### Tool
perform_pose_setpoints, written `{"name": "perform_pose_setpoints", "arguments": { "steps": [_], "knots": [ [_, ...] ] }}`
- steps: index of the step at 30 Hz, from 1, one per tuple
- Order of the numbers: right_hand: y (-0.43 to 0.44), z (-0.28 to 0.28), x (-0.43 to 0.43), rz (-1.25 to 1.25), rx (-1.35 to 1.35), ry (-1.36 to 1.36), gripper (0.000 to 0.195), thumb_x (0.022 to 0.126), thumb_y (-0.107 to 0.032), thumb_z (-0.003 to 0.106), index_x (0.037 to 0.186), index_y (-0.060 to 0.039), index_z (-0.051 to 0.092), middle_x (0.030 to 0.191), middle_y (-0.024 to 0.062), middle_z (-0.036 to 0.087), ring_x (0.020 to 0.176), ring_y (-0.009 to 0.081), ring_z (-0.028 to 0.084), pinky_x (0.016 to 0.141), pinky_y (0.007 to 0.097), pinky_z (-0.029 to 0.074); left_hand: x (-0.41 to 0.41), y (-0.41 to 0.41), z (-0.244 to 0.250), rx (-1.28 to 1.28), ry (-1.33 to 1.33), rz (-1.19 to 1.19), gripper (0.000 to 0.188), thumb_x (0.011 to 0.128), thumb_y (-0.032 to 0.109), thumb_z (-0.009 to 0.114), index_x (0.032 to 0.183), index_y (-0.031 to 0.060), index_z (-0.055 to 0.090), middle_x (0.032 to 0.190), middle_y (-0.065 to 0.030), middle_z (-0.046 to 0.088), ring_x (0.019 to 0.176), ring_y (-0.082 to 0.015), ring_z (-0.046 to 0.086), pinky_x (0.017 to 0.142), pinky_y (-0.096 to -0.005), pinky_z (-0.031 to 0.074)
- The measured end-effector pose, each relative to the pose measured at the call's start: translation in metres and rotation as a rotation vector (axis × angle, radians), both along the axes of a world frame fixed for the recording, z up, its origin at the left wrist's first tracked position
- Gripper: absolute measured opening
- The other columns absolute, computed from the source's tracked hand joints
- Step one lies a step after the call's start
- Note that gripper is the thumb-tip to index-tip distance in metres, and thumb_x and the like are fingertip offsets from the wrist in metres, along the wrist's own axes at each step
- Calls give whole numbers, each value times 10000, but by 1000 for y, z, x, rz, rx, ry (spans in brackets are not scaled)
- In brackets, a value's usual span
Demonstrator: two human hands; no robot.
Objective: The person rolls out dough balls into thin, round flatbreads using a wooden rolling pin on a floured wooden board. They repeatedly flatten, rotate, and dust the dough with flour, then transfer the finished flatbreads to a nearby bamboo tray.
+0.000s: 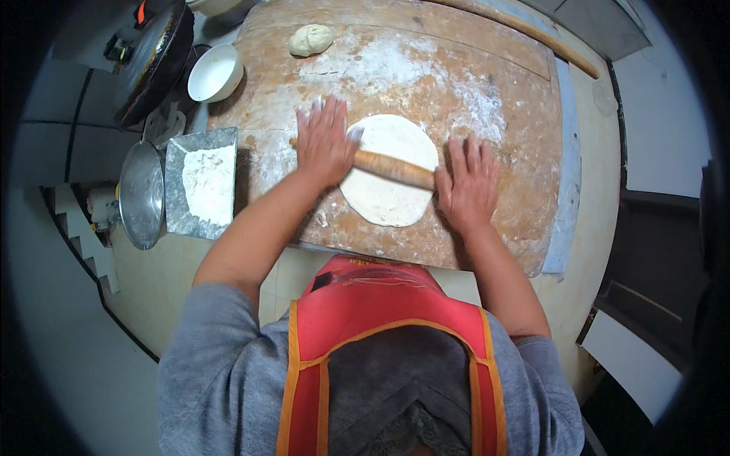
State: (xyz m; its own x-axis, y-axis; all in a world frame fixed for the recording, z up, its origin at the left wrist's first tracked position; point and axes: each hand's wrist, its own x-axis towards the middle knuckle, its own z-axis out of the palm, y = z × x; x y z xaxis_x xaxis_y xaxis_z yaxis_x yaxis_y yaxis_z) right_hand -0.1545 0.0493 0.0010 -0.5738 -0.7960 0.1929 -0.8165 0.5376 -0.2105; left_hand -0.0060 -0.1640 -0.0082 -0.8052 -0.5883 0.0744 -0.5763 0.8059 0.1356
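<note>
A flat, oval sheet of dough lies on the floured wooden board. Across its middle rests a wooden rolling pin, slightly slanted and blurred. My left hand presses flat over the pin's left part, fingers extended, with the pin's tip showing beyond it. At the pin's right end is my right hand, palm down with its fingers spread; the end itself is hidden under it. Near the board's far edge sits a small lump of dough. Loose flour whitens the wood beyond the sheet.
On the left are a square metal tray of flour, a round metal bowl, a white bowl and a large dark pan. A long wooden rod lies along the far right edge of the board.
</note>
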Motion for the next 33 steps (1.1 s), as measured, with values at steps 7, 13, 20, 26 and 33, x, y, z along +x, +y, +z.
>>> {"name": "perform_pose_setpoints", "arguments": {
  "steps": [7, 13, 20, 26, 33],
  "knots": [
    [-60, -9, -73, -182, -53, 57, 522, 908, -418, 427, 1343, -128, 430, 1413, 221, 334, 1332, 413, 238, 1091, 530, 137, -87, -69, -3, -12, 99, -24, 543, 917, 376, 399, 1355, 56, 359, 1429, -181, 318, 1303, -371, 307, 1076, -557, 141],
    [-58, -4, -60, -143, 18, 66, 513, 909, -423, 429, 1325, -123, 455, 1407, 221, 342, 1326, 410, 252, 1089, 532, 139, -62, -55, -3, 42, 4, 99, 560, 911, 419, 392, 1344, 64, 381, 1428, -172, 324, 1308, -361, 305, 1072, -568, 139],
    [-27, -4, -14, 10, 36, 71, 504, 909, -425, 430, 1316, -129, 467, 1377, 214, 382, 1306, 405, 287, 1087, 528, 150, 14, -17, -7, 28, -63, -62, 600, 897, 396, 421, 1382, 54, 327, 1436, -203, 294, 1310, -402, 283, 1077, -549, 144],
    [-100, -3, -92, -189, 17, 36, 519, 934, -458, 344, 1319, -131, 459, 1402, 224, 347, 1321, 410, 260, 1096, 513, 139, -78, -95, -6, 29, 51, 29, 544, 921, 394, 384, 1330, 35, 392, 1411, -203, 329, 1297, -385, 306, 1082, -515, 183],
    [-53, -4, -39, -20, 77, 42, 517, 912, -440, 395, 1313, -122, 469, 1386, 218, 367, 1305, 407, 283, 1086, 538, 138, -2, -17, 3, 121, -126, 130, 640, 893, 413, 433, 1402, 58, 281, 1471, -192, 227, 1333, -390, 245, 1092, -525, 137]
  ]
}}
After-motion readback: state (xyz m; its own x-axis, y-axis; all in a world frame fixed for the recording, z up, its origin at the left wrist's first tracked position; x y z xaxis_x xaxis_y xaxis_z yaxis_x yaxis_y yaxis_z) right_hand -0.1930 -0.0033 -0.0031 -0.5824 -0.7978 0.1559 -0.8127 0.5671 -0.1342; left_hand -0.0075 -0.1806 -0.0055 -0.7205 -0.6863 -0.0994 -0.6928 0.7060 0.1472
